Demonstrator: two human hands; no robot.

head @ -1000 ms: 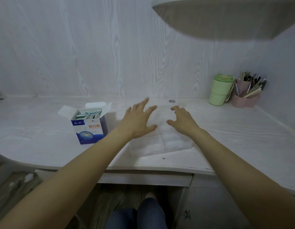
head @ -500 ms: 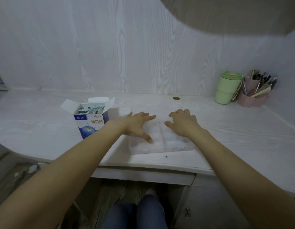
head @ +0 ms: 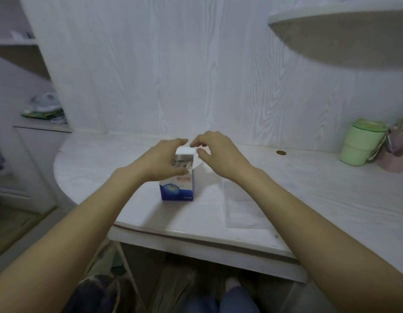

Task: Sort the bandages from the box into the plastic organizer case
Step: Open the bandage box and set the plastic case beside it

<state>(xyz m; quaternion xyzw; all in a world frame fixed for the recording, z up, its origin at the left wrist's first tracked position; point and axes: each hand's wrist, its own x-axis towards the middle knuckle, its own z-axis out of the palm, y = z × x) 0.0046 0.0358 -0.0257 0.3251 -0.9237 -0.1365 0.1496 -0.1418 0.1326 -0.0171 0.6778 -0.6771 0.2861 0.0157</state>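
Though blurred, left hand (head: 161, 162) curled round box (head: 177, 185) top on surface (head: 309, 188); right hand (head: 215, 151) hovering loose-fingered beside flap. Clear case (head: 243, 211) barely visible rightward. Both hands shifted off case since earlier.

The left hand (head: 161, 162) covers the bandage box's (head: 177, 186) left side — its contents blur; right of the box, the pen holder (head: 397, 152) is cut off

I see a white wood-grain desk (head: 331, 188) against a matching wall panel (head: 173, 64); a green cup (head: 361, 144) stands far right beside a pink holder (head: 392, 159), under a curved shelf (head: 342, 30).
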